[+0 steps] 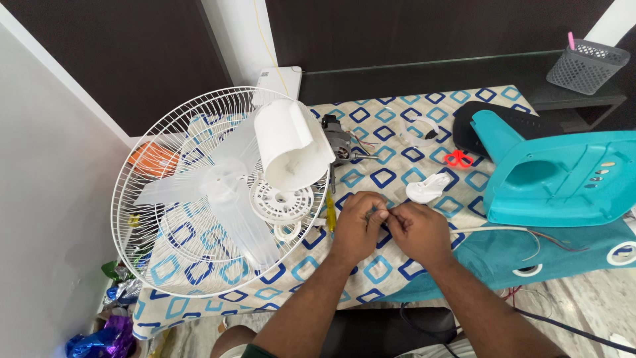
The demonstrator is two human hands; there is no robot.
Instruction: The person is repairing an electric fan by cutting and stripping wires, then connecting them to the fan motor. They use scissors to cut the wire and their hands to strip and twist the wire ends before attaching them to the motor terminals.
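Wire [490, 229], one, pinched between fingers of left hand [356, 222] and right hand [419, 229]; one fan grille [142, 219], one teal housing [563, 179].

Dark brown wall panels [411, 30] behind, split by a white pillar [232, 36]. At left, a plain white wall [46, 199]. Along the back, a dark glass-topped shelf [464, 76] with a grey mesh basket [586, 66]. In the middle, a table under a cream cloth [371, 176] patterned with blue diamonds. Below right, pale marbled floor [583, 301]. Soft, even light.
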